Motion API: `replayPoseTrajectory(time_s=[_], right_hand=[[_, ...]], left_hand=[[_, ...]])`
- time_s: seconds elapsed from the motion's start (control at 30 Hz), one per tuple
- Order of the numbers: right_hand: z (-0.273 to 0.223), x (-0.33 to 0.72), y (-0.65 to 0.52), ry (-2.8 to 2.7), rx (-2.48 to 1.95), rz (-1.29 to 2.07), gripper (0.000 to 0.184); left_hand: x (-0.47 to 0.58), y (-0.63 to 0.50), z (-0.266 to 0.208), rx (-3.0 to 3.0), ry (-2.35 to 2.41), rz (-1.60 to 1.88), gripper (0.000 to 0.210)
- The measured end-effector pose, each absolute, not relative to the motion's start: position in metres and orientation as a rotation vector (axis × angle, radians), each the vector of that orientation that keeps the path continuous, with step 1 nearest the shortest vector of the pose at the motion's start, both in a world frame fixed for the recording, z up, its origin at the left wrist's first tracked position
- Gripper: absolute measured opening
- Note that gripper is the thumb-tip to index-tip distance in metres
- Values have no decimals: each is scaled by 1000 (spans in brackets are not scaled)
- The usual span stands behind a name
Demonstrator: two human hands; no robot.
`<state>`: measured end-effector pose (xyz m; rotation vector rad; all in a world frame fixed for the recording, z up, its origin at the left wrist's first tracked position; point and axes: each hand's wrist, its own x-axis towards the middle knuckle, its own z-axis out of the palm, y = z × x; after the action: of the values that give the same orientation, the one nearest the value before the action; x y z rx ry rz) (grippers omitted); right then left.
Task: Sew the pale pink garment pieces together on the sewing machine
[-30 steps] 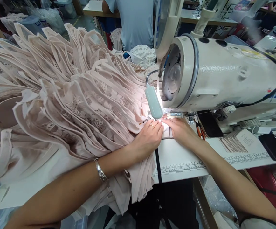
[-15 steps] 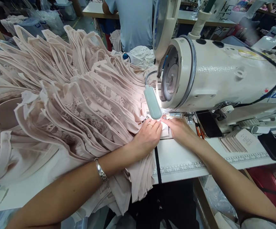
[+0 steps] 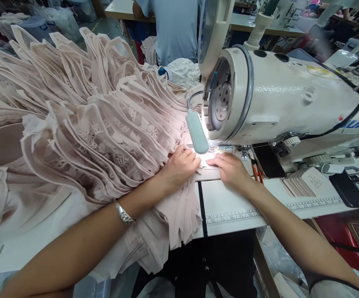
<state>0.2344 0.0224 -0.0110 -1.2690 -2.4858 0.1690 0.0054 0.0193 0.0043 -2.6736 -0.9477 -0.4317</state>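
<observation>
Our left hand [image 3: 182,163] has shifted away from our right hand [image 3: 233,170], fingers curled on a pale garment [image 3: 202,163] behind the front edge of the table [image 3: 226,198], the right half-open, grip unclear, stitching seemingly unfinished.

One head-worn camera looks forward and down at the sewing machine [image 3: 285,95], apparently from near.

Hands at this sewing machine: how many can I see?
2: the left hand, beside the pale pink garments, and the right hand, near the small green lamp. The person in blue beyond has hands hidden from view.
</observation>
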Motion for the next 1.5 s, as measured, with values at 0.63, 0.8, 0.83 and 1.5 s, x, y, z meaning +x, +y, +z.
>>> replayPoseTrajectory(time_s=[0.63, 0.8, 0.83, 1.5], right_hand=[[-7, 235, 14, -2326, -1245, 154, 43], [-5, 234, 13, -2322, -1205, 212, 43], [-5, 233, 12, -2327, -1212, 212, 42], [-4, 220, 3, -2554, -1250, -66, 50]], left_hand=[[0, 29, -4, -2862, -1028, -550, 23], [2, 31, -2, -2980, -850, -603, 27], [2, 30, -1, -2968, -840, -598, 27], [21, 0, -3, -2860, -1039, -505, 28]])
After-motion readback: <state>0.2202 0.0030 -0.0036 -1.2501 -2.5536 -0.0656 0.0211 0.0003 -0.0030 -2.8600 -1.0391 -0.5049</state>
